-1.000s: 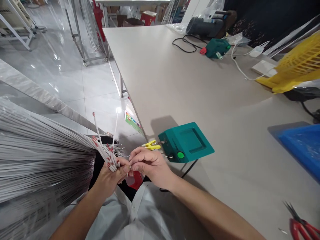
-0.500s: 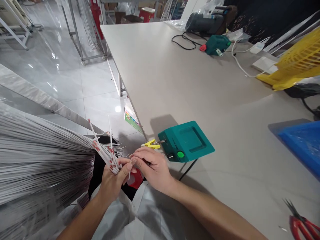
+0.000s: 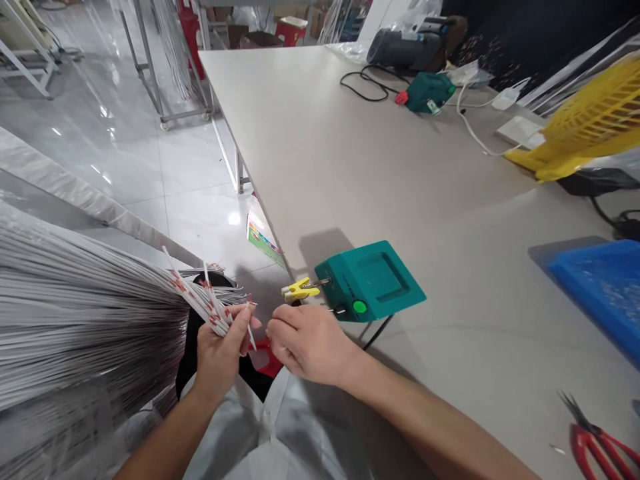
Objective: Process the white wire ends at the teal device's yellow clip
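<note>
My left hand (image 3: 223, 357) is closed around a small bundle of thin white wires (image 3: 207, 307) with red-orange marks near their ends. Between its thumb and index finger a wire end is pinched, pointing right. A short gap separates it from my right hand (image 3: 315, 343), whose fingers are curled together; whatever they hold is hidden. Just beyond the right hand, a green device (image 3: 383, 273) with a round green button (image 3: 359, 307) sits at the table edge. A yellow clip (image 3: 303, 289) is attached to its left side.
A thick mass of long white wires (image 3: 90, 300) lies at my left. On the table (image 3: 300, 133) are red-handled pliers (image 3: 593, 440), a blue tray (image 3: 600, 287), a yellow slatted plastic object (image 3: 590, 120) and another green device (image 3: 429, 92) with cables. A metal rack (image 3: 150, 73) stands on the floor.
My hands were touching at the fingertips and are now apart. The left hand has shifted slightly left with the wires, while the right hand's fingers have curled in more.
</note>
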Demonstrator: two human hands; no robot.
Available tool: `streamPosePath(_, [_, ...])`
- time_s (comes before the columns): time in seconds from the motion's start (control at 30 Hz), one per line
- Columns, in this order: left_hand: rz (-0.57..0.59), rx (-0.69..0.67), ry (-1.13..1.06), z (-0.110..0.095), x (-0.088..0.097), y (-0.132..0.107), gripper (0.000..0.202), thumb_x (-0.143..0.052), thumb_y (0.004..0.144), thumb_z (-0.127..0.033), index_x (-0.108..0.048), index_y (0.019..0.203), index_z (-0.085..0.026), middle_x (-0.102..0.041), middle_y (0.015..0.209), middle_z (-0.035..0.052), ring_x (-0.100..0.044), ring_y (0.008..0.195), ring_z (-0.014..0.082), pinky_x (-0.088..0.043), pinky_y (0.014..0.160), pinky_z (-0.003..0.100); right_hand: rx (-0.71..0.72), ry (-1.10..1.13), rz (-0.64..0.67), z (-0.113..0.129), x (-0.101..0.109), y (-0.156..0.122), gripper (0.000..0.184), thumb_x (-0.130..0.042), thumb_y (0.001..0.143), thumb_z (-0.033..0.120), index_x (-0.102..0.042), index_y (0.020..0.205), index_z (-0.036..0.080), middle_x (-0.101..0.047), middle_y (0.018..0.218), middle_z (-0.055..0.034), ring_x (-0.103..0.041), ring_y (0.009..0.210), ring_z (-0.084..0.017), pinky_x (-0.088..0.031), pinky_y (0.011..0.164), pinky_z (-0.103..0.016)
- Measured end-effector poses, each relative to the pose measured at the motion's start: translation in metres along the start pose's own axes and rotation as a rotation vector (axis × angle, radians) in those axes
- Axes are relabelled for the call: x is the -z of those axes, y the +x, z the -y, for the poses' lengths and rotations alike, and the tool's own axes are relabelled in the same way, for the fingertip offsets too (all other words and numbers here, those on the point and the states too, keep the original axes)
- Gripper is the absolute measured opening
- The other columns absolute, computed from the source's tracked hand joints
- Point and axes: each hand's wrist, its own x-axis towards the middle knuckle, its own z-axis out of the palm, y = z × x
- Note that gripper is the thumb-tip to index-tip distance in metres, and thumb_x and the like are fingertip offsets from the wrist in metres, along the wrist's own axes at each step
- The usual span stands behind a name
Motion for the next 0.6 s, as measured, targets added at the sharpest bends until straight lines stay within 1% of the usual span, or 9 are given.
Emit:
streamPosePath(0.07, [0.020, -0.013, -0.007, 0.000, 0.002, 0.002, 0.022, -0.061, 0.075, -0.033, -0.065, 0.076, -0.012, -0.055, 0.050, -0.0023, -0.035, 0.039, 0.0056, -0.029, 0.039, 0.021, -0.136, 0.119, -0.021, 0.000, 0.002, -0.001, 0.019, -0.042, 0.085, 0.019, -0.059, 0.077, 0.016, -0.060, 0.074, -0.0045, -0.055, 0.063, -0.013, -0.039, 0.052, -0.024])
streamPosePath(0.13, [0.074, -0.005, 0.021, -0.002, 0.004, 0.002, 0.022, -0.060, 0.076, -0.034, -0.066, 0.078, -0.012, -0.053, 0.048, -0.0029, -0.036, 0.039, 0.0062, -0.030, 0.039, 0.021, -0.272, 0.232, -0.069, -0.001, 0.003, 0.000, 0.016, -0.046, 0.085, 0.023, -0.060, 0.091, 0.016, -0.063, 0.088, -0.0077, -0.059, 0.076, -0.015, -0.045, 0.059, -0.025])
streamPosePath(0.2, [0.140, 0.024, 0.073, -0.006, 0.004, 0.000, 0.022, -0.060, 0.076, -0.034, -0.066, 0.077, -0.012, -0.050, 0.044, -0.0040, -0.038, 0.038, 0.0066, -0.032, 0.039, 0.021, -0.302, 0.334, -0.077, -0.002, 0.004, 0.002, 0.018, -0.048, 0.085, 0.026, -0.058, 0.098, 0.017, -0.063, 0.096, -0.0088, -0.060, 0.082, -0.016, -0.048, 0.064, -0.025])
streamPosePath(0.3, [0.230, 0.072, 0.130, -0.010, 0.003, -0.003, 0.020, -0.063, 0.072, -0.032, -0.065, 0.075, -0.012, -0.049, 0.042, -0.0049, -0.039, 0.036, 0.0066, -0.031, 0.037, 0.020, -0.187, 0.362, -0.016, -0.004, 0.002, 0.006, 0.017, -0.044, 0.087, 0.020, -0.060, 0.091, 0.017, -0.065, 0.089, -0.0071, -0.060, 0.079, -0.014, -0.048, 0.065, -0.024])
streamPosePath(0.37, [0.255, 0.089, 0.146, -0.011, 0.002, -0.004, 0.018, -0.063, 0.071, -0.030, -0.063, 0.073, -0.013, -0.048, 0.041, -0.0056, -0.039, 0.035, 0.0065, -0.031, 0.036, 0.019, -0.104, 0.239, 0.016, -0.003, 0.001, 0.006, 0.020, -0.042, 0.087, 0.017, -0.061, 0.083, 0.016, -0.064, 0.080, -0.0063, -0.058, 0.070, -0.013, -0.045, 0.059, -0.024])
streamPosePath(0.43, [0.248, 0.098, 0.154, -0.010, 0.000, -0.004, 0.016, -0.063, 0.070, -0.029, -0.062, 0.070, -0.013, -0.045, 0.038, -0.0066, -0.039, 0.035, 0.0064, -0.032, 0.037, 0.019, -0.030, 0.062, 0.045, -0.002, 0.003, 0.004, 0.020, -0.042, 0.085, 0.016, -0.061, 0.077, 0.015, -0.062, 0.072, -0.0059, -0.055, 0.061, -0.014, -0.040, 0.052, -0.026])
streamPosePath(0.5, [0.212, 0.106, 0.150, -0.008, -0.002, -0.003, 0.016, -0.063, 0.071, -0.030, -0.061, 0.069, -0.013, -0.046, 0.038, -0.0066, -0.039, 0.035, 0.0063, -0.033, 0.037, 0.018, 0.025, -0.056, 0.070, -0.001, 0.008, 0.000, 0.021, -0.043, 0.084, 0.015, -0.060, 0.072, 0.014, -0.060, 0.067, -0.0054, -0.053, 0.057, -0.014, -0.038, 0.051, -0.028])
streamPosePath(0.53, [0.187, 0.109, 0.142, -0.007, -0.003, -0.002, 0.017, -0.063, 0.071, -0.030, -0.061, 0.071, -0.013, -0.049, 0.040, -0.0058, -0.039, 0.035, 0.0060, -0.033, 0.037, 0.018, 0.035, -0.083, 0.072, -0.002, 0.012, -0.002, 0.021, -0.043, 0.084, 0.015, -0.060, 0.071, 0.014, -0.060, 0.067, -0.0054, -0.053, 0.058, -0.014, -0.038, 0.053, -0.028])
streamPosePath(0.6, [0.155, 0.113, 0.124, -0.006, -0.004, -0.001, 0.022, -0.062, 0.072, -0.031, -0.061, 0.084, -0.013, -0.059, 0.050, -0.0025, -0.040, 0.036, 0.0054, -0.034, 0.037, 0.018, 0.012, -0.111, 0.056, -0.008, 0.023, -0.005, 0.019, -0.045, 0.085, 0.017, -0.061, 0.076, 0.015, -0.062, 0.071, -0.0060, -0.056, 0.066, -0.016, -0.039, 0.059, -0.030])
